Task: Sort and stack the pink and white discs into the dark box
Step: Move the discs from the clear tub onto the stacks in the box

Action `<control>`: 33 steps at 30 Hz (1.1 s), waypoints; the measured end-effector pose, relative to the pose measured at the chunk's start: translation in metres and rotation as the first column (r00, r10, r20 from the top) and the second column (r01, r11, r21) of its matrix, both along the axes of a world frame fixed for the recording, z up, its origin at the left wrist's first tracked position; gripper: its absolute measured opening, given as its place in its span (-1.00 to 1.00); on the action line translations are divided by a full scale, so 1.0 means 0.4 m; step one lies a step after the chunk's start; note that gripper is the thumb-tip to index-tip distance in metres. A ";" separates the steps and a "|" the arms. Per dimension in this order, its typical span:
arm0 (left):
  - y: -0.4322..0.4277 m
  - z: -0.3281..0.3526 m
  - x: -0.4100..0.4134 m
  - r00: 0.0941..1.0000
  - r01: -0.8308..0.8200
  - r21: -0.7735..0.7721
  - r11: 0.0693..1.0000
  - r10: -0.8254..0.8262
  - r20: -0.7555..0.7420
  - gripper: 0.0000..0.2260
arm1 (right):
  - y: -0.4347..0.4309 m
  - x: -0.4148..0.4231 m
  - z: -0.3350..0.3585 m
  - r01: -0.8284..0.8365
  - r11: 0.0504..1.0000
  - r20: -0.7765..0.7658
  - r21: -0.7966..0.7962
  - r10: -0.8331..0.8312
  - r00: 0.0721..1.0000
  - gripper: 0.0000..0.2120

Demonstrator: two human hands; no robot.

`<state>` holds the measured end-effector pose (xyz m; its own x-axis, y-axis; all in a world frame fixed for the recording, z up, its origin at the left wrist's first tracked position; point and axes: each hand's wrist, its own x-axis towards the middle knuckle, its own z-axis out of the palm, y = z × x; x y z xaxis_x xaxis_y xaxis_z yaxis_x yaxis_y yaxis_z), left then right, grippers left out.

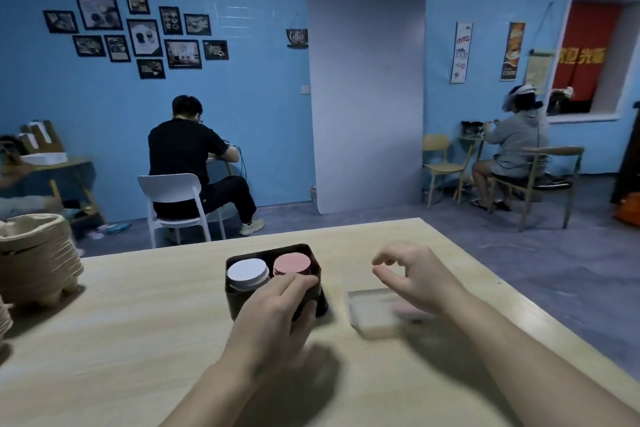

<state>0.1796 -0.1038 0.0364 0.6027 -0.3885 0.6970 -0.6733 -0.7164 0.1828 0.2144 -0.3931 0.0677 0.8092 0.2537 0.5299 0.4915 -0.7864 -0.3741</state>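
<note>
Nearest, two bare forearms reach out over the pale wood tabletop (138, 329). The left hand (277, 317) grips the near right corner of the dark box (238, 302): its fingers are curled over the rim and its thumb is pressed against the right wall. The right hand (417, 274) hovers clear of the surface, above and just beyond a clear shallow tray (372, 317). Its fingers are loosely curled, thumb and forefinger are apart, and nothing shows between them.

Dark box: upright, at the middle of the tabletop, holding two stacks side by side. The white discs (247, 272) are on the left and the pink discs (292, 263) on the right; both stacks rise to about rim height. The left hand's fingertips lie at the near edge of the pink stack.

Clear tray: just right of the box, apart from it, and motion-blurred. There is a faint pinkish smear at its right end; contents cannot be resolved.

Left edge of the tabletop: a stack of pale ribbed containers (34, 253); their contents are not visible.

Beyond the tabletop: a person in black sits on a white chair (169, 189), back to the camera. A second seated person is at far right. A grey panel (367, 94) leans on the blue wall, with framed pictures (143, 36) to its left.
</note>
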 end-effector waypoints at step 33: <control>-0.252 0.071 0.093 0.955 0.134 0.269 0.954 -0.051 -0.293 -0.89 | -0.185 -0.112 -0.184 0.000 1.000 0.122 -0.010 0.001 0.993 -0.69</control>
<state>0.2166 -0.2047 0.0647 0.7090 -0.6074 0.3583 -0.6897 -0.7032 0.1728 0.1695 -0.4672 -0.0058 0.7386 0.2600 0.6220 0.5334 -0.7896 -0.3034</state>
